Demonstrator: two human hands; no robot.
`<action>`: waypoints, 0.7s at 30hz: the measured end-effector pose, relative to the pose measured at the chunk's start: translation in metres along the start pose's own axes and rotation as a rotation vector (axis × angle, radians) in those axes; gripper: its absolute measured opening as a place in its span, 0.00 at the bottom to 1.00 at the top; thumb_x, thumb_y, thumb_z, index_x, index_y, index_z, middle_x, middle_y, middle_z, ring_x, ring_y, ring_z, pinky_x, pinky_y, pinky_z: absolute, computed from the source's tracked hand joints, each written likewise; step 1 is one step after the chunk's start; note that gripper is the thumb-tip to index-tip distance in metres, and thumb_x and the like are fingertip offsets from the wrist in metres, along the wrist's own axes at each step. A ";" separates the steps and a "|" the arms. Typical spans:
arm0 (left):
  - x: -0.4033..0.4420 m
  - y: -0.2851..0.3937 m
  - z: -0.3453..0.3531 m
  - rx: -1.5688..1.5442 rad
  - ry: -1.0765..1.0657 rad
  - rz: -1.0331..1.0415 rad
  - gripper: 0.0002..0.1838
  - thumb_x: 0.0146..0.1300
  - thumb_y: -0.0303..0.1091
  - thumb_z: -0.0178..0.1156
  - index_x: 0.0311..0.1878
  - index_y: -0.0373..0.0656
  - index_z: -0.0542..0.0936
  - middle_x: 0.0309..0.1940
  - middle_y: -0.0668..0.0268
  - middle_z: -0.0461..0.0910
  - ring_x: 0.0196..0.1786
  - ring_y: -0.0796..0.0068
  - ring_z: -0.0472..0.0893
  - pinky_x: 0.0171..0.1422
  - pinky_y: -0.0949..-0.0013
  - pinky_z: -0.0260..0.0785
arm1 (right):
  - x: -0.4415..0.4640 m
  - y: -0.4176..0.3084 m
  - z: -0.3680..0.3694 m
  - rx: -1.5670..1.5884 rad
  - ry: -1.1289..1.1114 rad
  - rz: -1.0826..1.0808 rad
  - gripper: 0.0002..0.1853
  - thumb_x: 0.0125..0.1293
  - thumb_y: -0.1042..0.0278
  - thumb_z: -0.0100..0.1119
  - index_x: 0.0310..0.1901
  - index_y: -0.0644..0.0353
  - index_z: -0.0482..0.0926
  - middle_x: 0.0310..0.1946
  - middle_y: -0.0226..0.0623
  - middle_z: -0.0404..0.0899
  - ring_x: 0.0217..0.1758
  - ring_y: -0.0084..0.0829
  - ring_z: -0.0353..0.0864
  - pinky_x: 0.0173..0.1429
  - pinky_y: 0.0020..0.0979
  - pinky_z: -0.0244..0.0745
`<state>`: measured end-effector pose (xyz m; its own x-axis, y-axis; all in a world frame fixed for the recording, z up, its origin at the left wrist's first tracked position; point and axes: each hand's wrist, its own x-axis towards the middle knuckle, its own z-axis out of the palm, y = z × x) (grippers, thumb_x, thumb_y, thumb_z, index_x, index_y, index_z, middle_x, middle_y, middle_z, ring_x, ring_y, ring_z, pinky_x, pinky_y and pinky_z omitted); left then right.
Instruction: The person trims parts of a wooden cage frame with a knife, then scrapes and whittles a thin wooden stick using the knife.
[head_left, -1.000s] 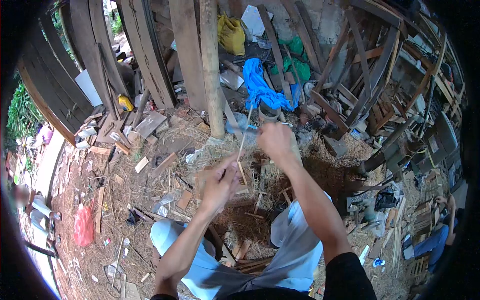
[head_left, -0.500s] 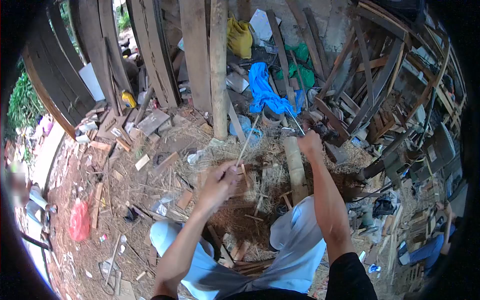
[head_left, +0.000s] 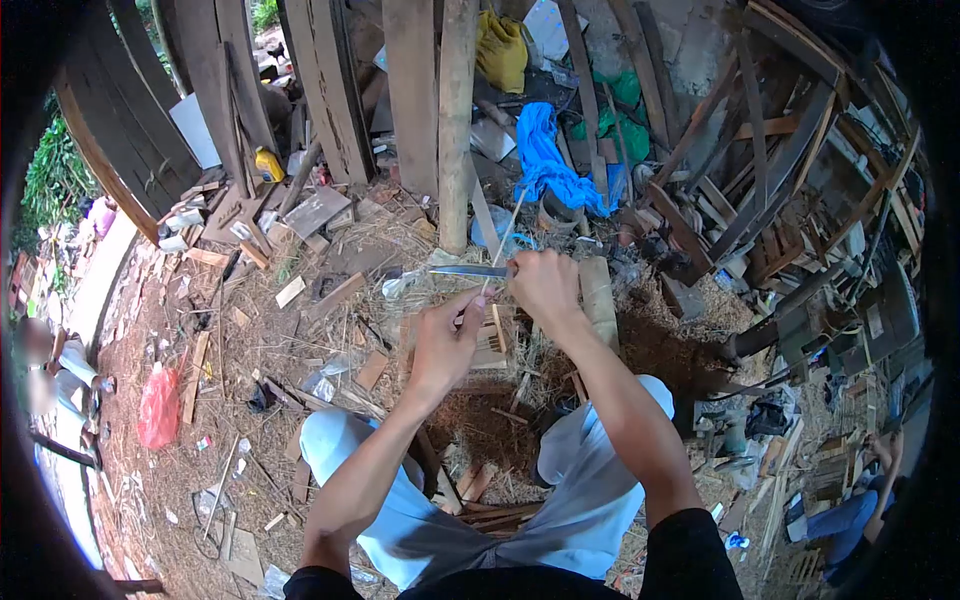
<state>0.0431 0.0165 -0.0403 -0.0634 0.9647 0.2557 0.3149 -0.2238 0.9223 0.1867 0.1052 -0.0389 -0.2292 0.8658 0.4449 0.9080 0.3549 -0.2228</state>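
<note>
The left hand (head_left: pixel 447 342) pinches a thin stick (head_left: pixel 510 226) that points up and away. The right hand (head_left: pixel 546 290) has its fingers curled shut around a knife (head_left: pixel 466 270). The blade crosses the stick just above the left fingertips.

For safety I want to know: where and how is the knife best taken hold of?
The knife is probably best gripped at its handle end, from the right, where the right hand holds it: its bare blade points left.
</note>
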 end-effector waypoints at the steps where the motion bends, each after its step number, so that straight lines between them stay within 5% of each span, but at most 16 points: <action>1: -0.001 0.002 0.000 -0.001 -0.004 0.001 0.13 0.66 0.32 0.51 0.49 0.39 0.79 0.40 0.55 0.82 0.36 0.73 0.80 0.47 0.69 0.70 | 0.005 0.008 0.004 -0.001 0.001 0.004 0.09 0.52 0.65 0.56 0.23 0.60 0.82 0.21 0.52 0.79 0.25 0.47 0.82 0.31 0.42 0.77; 6: -0.012 0.020 0.002 0.078 -0.106 -0.074 0.13 0.67 0.34 0.51 0.48 0.39 0.79 0.36 0.58 0.82 0.37 0.79 0.77 0.45 0.71 0.68 | 0.022 0.064 0.001 -0.100 0.103 0.231 0.09 0.51 0.67 0.55 0.22 0.62 0.82 0.21 0.51 0.79 0.26 0.47 0.83 0.32 0.41 0.78; 13: -0.012 0.021 0.013 0.249 0.039 0.002 0.12 0.66 0.34 0.52 0.47 0.40 0.80 0.26 0.53 0.80 0.25 0.73 0.76 0.36 0.68 0.69 | -0.027 -0.003 -0.009 -0.007 -0.103 -0.089 0.09 0.51 0.67 0.55 0.22 0.61 0.82 0.21 0.50 0.79 0.26 0.47 0.82 0.31 0.41 0.78; 16: -0.013 0.026 0.012 0.239 0.051 0.036 0.13 0.64 0.29 0.52 0.49 0.39 0.78 0.28 0.44 0.77 0.25 0.59 0.78 0.33 0.64 0.69 | -0.012 0.005 -0.009 -0.017 -0.042 -0.074 0.08 0.52 0.68 0.54 0.23 0.61 0.81 0.22 0.51 0.80 0.27 0.47 0.82 0.32 0.40 0.78; 21: -0.021 0.025 0.009 0.325 0.041 0.171 0.12 0.62 0.26 0.53 0.47 0.36 0.79 0.27 0.44 0.77 0.26 0.55 0.78 0.33 0.62 0.69 | 0.020 0.054 -0.011 -0.141 0.009 0.270 0.10 0.54 0.67 0.54 0.23 0.61 0.82 0.23 0.52 0.80 0.30 0.46 0.83 0.37 0.41 0.78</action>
<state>0.0606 -0.0076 -0.0253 -0.0194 0.9094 0.4154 0.6080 -0.3191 0.7270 0.2344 0.1382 -0.0324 0.0300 0.9189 0.3933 0.9756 0.0587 -0.2115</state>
